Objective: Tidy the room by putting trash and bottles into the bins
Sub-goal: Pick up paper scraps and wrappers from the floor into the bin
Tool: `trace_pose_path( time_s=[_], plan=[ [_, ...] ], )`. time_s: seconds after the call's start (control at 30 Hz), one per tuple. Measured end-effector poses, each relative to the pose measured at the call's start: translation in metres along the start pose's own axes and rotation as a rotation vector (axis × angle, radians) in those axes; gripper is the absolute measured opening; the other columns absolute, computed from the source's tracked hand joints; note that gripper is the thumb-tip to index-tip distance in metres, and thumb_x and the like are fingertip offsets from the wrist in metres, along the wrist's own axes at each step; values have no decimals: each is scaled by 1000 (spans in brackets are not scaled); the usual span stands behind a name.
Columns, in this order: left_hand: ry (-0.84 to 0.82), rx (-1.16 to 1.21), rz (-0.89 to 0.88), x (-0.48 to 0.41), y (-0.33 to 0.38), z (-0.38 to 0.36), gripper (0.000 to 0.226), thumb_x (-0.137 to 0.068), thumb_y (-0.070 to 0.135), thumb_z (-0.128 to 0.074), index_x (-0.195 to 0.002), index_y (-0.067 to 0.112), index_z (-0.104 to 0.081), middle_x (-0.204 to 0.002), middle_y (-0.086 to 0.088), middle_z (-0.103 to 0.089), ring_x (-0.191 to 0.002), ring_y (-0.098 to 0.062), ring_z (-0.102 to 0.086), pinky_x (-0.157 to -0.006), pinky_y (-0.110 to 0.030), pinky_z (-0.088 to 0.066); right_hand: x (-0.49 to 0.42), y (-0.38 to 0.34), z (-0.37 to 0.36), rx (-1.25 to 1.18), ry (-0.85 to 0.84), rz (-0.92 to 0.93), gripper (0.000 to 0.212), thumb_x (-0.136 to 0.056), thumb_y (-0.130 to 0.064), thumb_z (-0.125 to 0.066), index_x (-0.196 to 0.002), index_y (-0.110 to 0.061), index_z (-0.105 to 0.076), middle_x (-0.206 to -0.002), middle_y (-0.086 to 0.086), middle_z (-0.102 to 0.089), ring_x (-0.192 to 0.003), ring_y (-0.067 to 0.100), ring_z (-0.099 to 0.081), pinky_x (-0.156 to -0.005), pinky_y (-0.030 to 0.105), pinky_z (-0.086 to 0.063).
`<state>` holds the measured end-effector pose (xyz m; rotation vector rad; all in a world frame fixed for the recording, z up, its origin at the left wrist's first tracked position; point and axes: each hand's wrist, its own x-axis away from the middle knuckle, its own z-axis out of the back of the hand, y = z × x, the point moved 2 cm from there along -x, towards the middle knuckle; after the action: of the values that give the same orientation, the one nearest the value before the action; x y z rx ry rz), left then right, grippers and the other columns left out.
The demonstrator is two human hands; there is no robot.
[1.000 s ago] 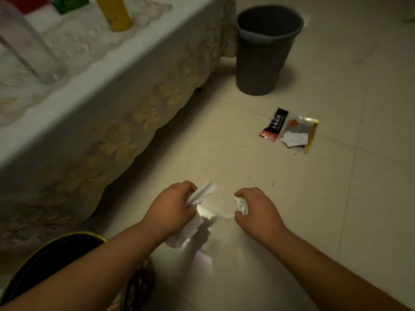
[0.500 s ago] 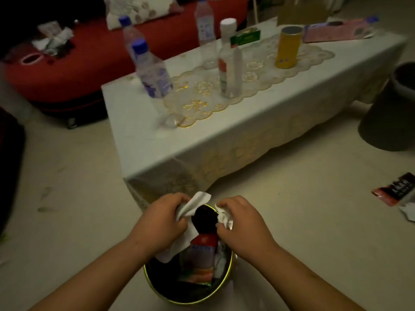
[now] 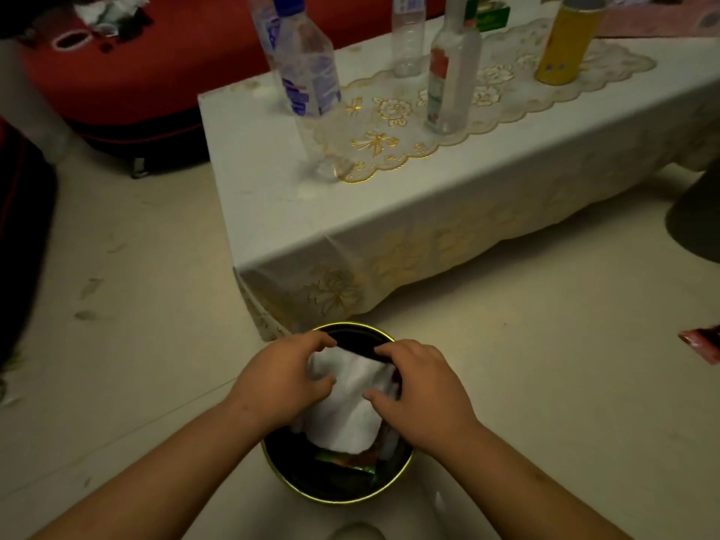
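A black bin with a gold rim (image 3: pixel 343 498) stands on the floor just below me, with coloured wrappers inside. A white tissue (image 3: pixel 350 403) hangs over its mouth between my hands. My left hand (image 3: pixel 280 380) and my right hand (image 3: pixel 424 391) hover over the bin on either side of the tissue. Their fingers are spread, and the tissue looks loose between them. On the low table stand clear plastic bottles: a blue-labelled one (image 3: pixel 307 72), a red-labelled one (image 3: pixel 448 76) and a small one (image 3: pixel 407 33).
The low table (image 3: pixel 272 189), under a white and gold cloth, stands right behind the bin, with a yellow can (image 3: pixel 565 40) on it. A grey bin (image 3: pixel 697 216) shows at the right edge, a red wrapper (image 3: pixel 701 344) lies on the floor, and a red sofa (image 3: pixel 156 64) is at the back.
My view swung from the floor wrappers to the gold-rimmed bin. Both hands carried tissue over it and spread their fingers, and the tissue now spreads out over the bin's mouth.
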<state>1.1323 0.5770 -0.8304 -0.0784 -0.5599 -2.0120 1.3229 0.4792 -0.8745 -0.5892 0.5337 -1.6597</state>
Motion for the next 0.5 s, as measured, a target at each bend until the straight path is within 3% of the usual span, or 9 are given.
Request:
trace_pose_path(
  time_s=[0.1, 0.27, 0.4, 0.5],
  plan=[
    [-8, -81, -46, -6, 20, 2, 56, -75, 51, -68, -129, 45, -55, -123, 22, -62, -110, -3, -58, -85, -24, -50, 8, 17, 18, 4, 52, -35, 59, -76, -68, -56, -127, -39, -52, -124, -17, -56, -114, 9, -47, -93, 27, -47],
    [-28, -197, -222, -29, 104, 14, 58, -76, 59, -64, -130, 42, -54, -126, 17, -62, -113, -8, -59, -90, -29, -49, 36, 61, 81, 31, 183, -184, 61, -80, -68, -50, -131, -36, -50, -132, -14, -54, -122, 13, -45, -98, 29, -44],
    [-81, -411, -451, -35, 219, 40, 63, -83, 67, -50, -140, 42, -42, -142, 16, -51, -129, -12, -48, -114, -42, -34, 95, 89, 167, 94, 202, -406, 65, -85, -64, -50, -142, -36, -38, -142, -12, -50, -128, 16, -45, -101, 34, -42],
    [-100, -481, -577, -20, 311, 66, 63, -84, 67, -46, -142, 43, -36, -147, 15, -46, -136, -15, -43, -120, -50, -22, 164, 85, 242, 121, 270, -592, 65, -84, -61, -52, -142, -38, -38, -143, -11, -49, -129, 16, -42, -103, 35, -41]
  ],
)
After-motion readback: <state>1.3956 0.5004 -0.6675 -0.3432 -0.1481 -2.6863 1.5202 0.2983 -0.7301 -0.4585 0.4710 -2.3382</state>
